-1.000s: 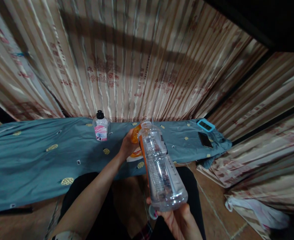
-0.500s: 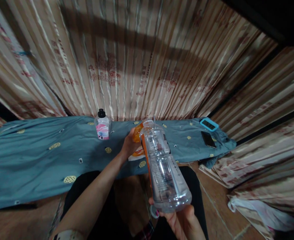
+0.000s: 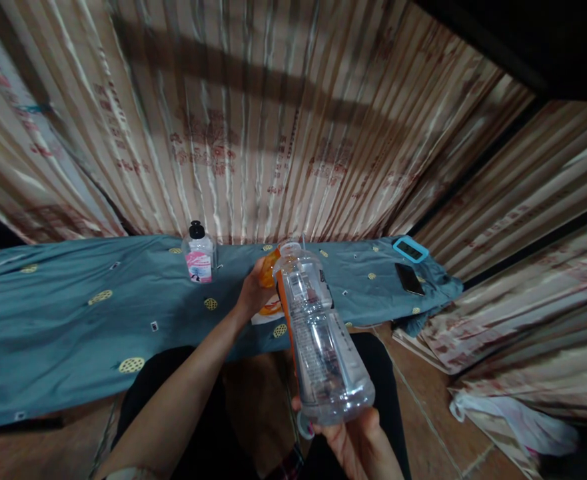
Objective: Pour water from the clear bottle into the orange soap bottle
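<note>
A large clear plastic bottle (image 3: 326, 347) with an orange-edged label is tilted in front of me, its uncapped mouth pointing away. Around its base my right hand (image 3: 356, 437) is closed, with a small pale round piece, perhaps a cap (image 3: 304, 425), by the fingers. My left hand (image 3: 254, 287) is closed around an orange see-through container (image 3: 269, 270), held beside the bottle's neck and partly hidden by it. I cannot tell whether the two touch. Below the left hand lies a white and orange item (image 3: 268, 315), mostly hidden.
A clear bottle with a black cap and pink label (image 3: 199, 257) stands left on the blue pineapple-print cloth (image 3: 138, 293). A blue-framed device (image 3: 410, 250) and a dark phone (image 3: 409, 279) lie at right. Striped curtains (image 3: 253, 133) hang behind the surface.
The whole view has shifted slightly, so things appear a little further left. Both hands keep their grips, and the bottle stays tilted beside the orange container.
</note>
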{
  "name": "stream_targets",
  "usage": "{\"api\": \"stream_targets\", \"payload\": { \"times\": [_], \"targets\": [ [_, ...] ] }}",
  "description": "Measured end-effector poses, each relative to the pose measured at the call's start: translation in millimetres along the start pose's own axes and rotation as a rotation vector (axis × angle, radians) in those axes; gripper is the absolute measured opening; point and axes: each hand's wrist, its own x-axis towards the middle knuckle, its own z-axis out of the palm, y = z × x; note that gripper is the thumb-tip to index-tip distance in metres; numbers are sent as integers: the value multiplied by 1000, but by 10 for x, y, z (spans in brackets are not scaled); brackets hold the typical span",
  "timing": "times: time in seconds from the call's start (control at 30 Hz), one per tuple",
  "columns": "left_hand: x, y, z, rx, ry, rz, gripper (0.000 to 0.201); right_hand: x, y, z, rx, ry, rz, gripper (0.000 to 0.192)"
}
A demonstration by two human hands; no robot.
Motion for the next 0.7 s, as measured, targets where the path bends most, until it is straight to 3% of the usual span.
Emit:
{"api": "stream_targets", "payload": {
  "times": [0.13,0.43,0.7],
  "targets": [
    [-3,59,-14,19,6,-18,43,-11,0,98,15,131,-11,52],
    [7,36,0,-62,38,5,40,-4,-7,100,12,118,-1,55],
    [15,0,1,20,23,35,41,-19,-28,136,19,96,-13,46]
  ]
}}
